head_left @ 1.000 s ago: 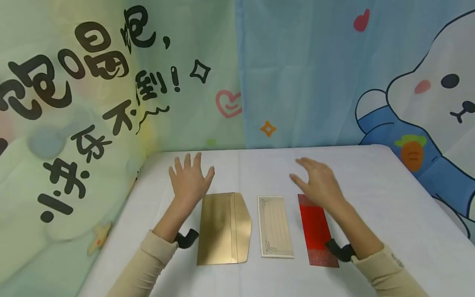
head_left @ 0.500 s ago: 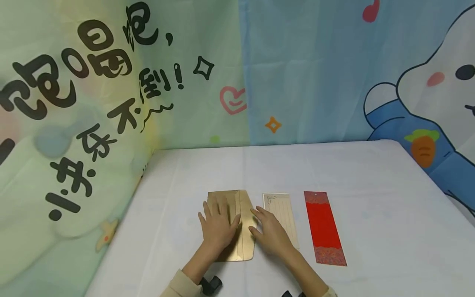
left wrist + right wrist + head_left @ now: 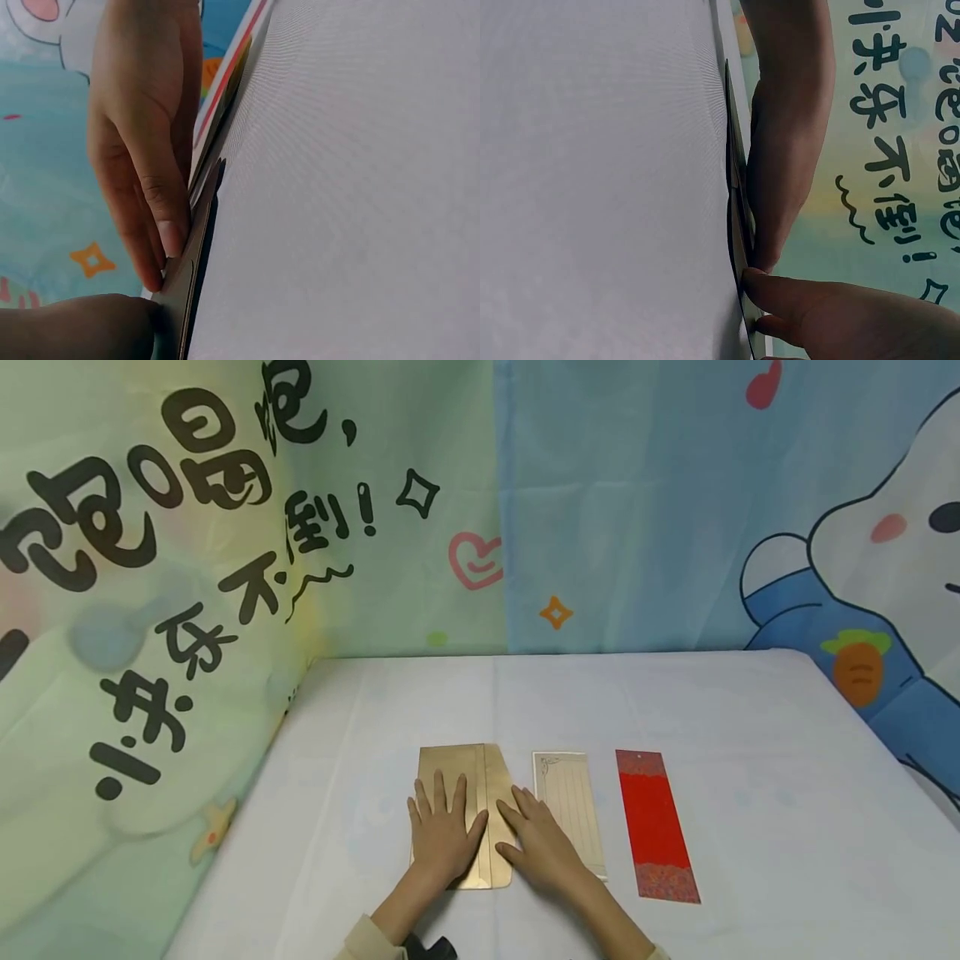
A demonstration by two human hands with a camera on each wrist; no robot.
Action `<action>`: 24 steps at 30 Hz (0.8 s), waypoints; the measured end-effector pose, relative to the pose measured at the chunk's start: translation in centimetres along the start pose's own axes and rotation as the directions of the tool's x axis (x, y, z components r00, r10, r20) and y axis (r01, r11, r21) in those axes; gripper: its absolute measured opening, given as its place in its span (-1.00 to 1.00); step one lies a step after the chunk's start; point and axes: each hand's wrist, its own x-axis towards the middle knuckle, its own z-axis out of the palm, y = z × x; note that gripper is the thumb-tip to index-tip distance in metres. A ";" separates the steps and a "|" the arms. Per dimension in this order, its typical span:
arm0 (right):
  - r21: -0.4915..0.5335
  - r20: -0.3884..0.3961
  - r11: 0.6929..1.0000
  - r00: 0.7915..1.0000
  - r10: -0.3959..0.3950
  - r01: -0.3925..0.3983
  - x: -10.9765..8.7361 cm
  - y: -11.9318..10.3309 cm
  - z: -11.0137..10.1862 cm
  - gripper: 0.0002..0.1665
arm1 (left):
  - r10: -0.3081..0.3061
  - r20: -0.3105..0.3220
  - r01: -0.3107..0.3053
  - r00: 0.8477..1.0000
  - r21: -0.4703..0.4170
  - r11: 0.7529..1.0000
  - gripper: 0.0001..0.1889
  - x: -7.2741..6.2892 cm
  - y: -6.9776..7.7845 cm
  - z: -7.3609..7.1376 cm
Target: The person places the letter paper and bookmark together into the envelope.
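A gold envelope (image 3: 457, 760) lies on the white cloth, its flap pointing right. My left hand (image 3: 444, 843) rests flat on its body, fingers spread. The fingertips of my right hand (image 3: 547, 852) touch the flap side, thumb apart from the fingers; nothing is lifted. In the left wrist view the right hand (image 3: 142, 112) reaches down with long fingers onto the envelope's edge (image 3: 202, 225). The right wrist view has the right thumb and a finger against that thin edge (image 3: 737, 225). A cream lined card (image 3: 570, 793) lies just right, partly covered by the right hand.
Further right lies a red strip (image 3: 660, 827) with patterned ends and a small hole at its top. White cloth (image 3: 765, 777) covers the table. Printed fabric walls (image 3: 637, 510) stand behind and at the left.
From above the table, both hands have come down and inward onto the gold envelope. Over the last half second the right hand has shifted slightly down and left, onto the flap.
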 end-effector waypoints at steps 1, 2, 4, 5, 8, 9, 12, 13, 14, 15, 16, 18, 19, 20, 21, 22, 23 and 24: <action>0.002 -0.004 1.000 1.000 -0.002 0.002 0.0 0.0 0.0 -0.30 | 0.000 0.000 0.000 1.000 -0.002 1.000 -0.30 0.0 0.0 0.0; 0.004 -0.005 1.000 1.000 0.000 0.000 -0.1 0.0 0.0 -0.30 | -0.001 0.003 0.001 1.000 -0.005 1.000 -0.31 0.0 0.0 0.0; 0.003 -0.007 1.000 1.000 0.004 -0.004 -0.1 0.0 0.0 -0.30 | -0.004 0.008 0.004 1.000 -0.008 1.000 -0.32 0.0 0.0 0.0; 0.003 -0.008 1.000 1.000 0.005 -0.005 -0.1 0.0 0.0 -0.30 | -0.006 0.011 0.006 1.000 -0.007 1.000 -0.32 0.1 0.0 0.0; -0.001 -0.007 1.000 1.000 0.006 -0.006 -0.2 0.1 0.0 -0.29 | -0.008 0.012 0.008 1.000 -0.019 1.000 -0.32 0.1 0.0 0.1; -0.002 -0.007 1.000 1.000 0.005 -0.005 -0.2 0.1 0.0 -0.30 | -0.007 0.008 0.007 1.000 -0.023 1.000 -0.32 0.1 -0.1 0.1; -0.009 -0.008 1.000 1.000 -0.001 0.001 -0.2 0.1 0.0 -0.30 | -0.003 -0.020 0.002 1.000 -0.056 0.998 -0.33 0.1 -0.2 0.2; -0.010 -0.009 1.000 1.000 -0.002 0.002 -0.1 0.1 0.0 -0.30 | -0.001 -0.032 -0.001 0.999 -0.067 0.998 -0.33 0.1 -0.3 0.2; -0.010 -0.010 1.000 1.000 -0.003 0.003 -0.1 0.1 0.0 -0.30 | 0.001 -0.047 -0.004 0.999 -0.080 0.997 -0.34 0.1 -0.3 0.2; -0.009 -0.010 1.000 1.000 -0.002 0.002 -0.1 0.1 0.0 -0.31 | 0.000 -0.061 -0.005 0.998 -0.096 0.995 -0.34 0.1 -0.3 0.2; -0.004 -0.011 1.000 1.000 -0.001 0.001 -0.1 0.1 0.0 -0.31 | -0.002 -0.077 -0.007 0.997 -0.115 0.993 -0.35 0.2 -0.4 0.2; 0.013 -0.021 1.000 1.000 0.002 -0.002 0.1 0.1 0.0 -0.32 | -0.003 -0.098 -0.010 0.995 -0.132 0.991 -0.37 0.2 -0.5 0.2; 0.024 -0.030 1.000 1.000 0.008 -0.007 0.2 0.0 0.0 -0.33 | -0.005 -0.105 -0.010 0.994 -0.144 0.990 -0.37 0.3 -0.6 0.1; 0.038 -0.042 0.999 0.999 0.014 -0.012 0.3 0.0 0.0 -0.33 | -0.009 -0.109 -0.009 0.994 -0.160 0.987 -0.38 0.3 -0.6 0.0; 0.057 -0.058 0.998 0.998 0.020 -0.016 0.4 0.0 -0.1 -0.34 | -0.014 -0.113 -0.007 0.993 -0.178 0.984 -0.39 0.3 -0.7 -0.1; 0.075 -0.076 0.997 0.997 0.023 -0.017 0.5 -0.1 -0.1 -0.34 | -0.017 -0.115 -0.005 0.993 -0.190 0.982 -0.39 0.3 -0.8 -0.2; 0.099 -0.094 0.995 0.995 0.029 -0.020 0.7 -0.2 -0.2 -0.34 | -0.021 -0.109 -0.001 0.994 -0.199 0.980 -0.39 0.3 -0.9 -0.3; 0.125 -0.111 0.992 0.993 0.036 -0.022 0.9 -0.3 -0.2 -0.34 | -0.025 -0.107 0.001 0.994 -0.217 0.976 -0.40 0.3 -0.9 -0.4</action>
